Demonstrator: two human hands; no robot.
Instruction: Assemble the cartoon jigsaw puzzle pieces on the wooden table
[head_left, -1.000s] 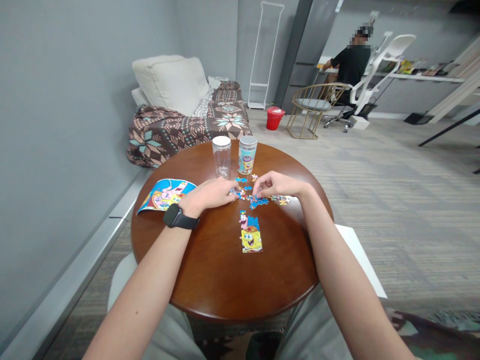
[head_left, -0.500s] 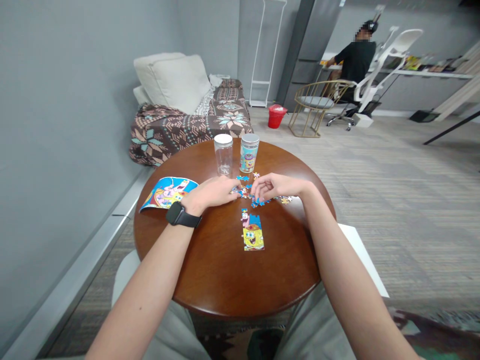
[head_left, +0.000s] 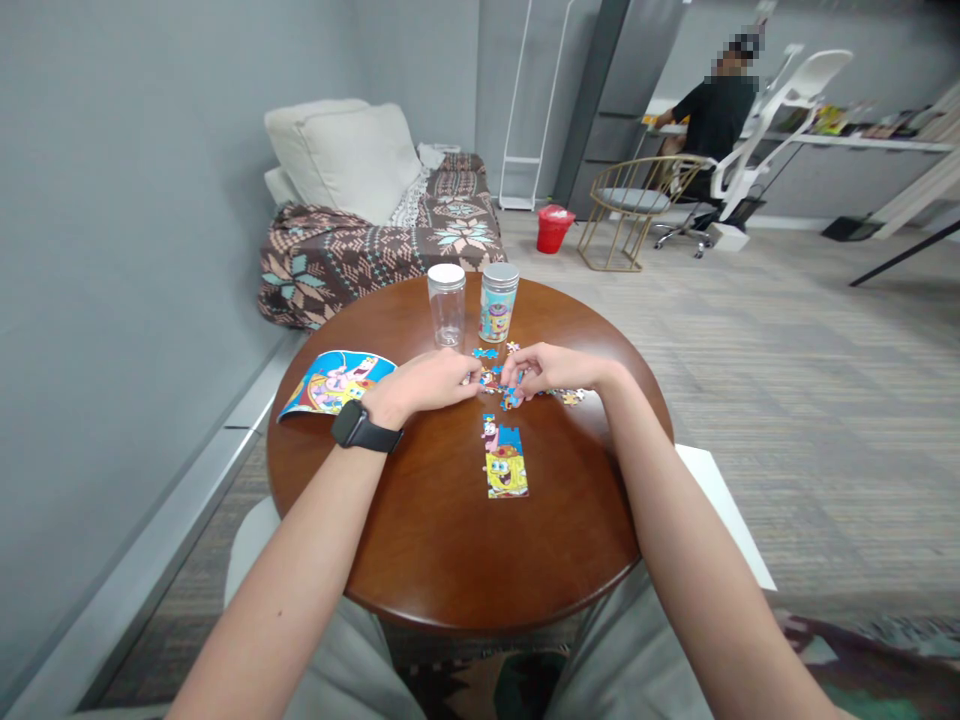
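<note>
Loose jigsaw puzzle pieces point(head_left: 491, 378) lie in a scattered heap on the round brown table point(head_left: 450, 520). At the heap's left side is my left hand point(head_left: 439, 380), a black watch on its wrist. Its thumb and fingertips are pressed together; whatever may be between them is hidden. My right hand point(head_left: 551, 368) reaches in from the other side, fingers curled down and pinching a blue puzzle piece point(head_left: 513, 397). Nearer to me lies a joined strip of puzzle point(head_left: 506, 467) with a yellow cartoon face, touched by neither hand.
A clear jar point(head_left: 448, 310) with a white lid and a printed jar point(head_left: 498, 305) stand behind the heap. The curled picture sheet point(head_left: 330, 385) lies at the left. Farther off are a covered sofa point(head_left: 375, 245), a red bin point(head_left: 553, 232) and a seated person point(head_left: 716, 110).
My right fingers have drawn closer together over the blue puzzle piece. The left hand's fingertips have also closed up a little. The joined strip stays put.
</note>
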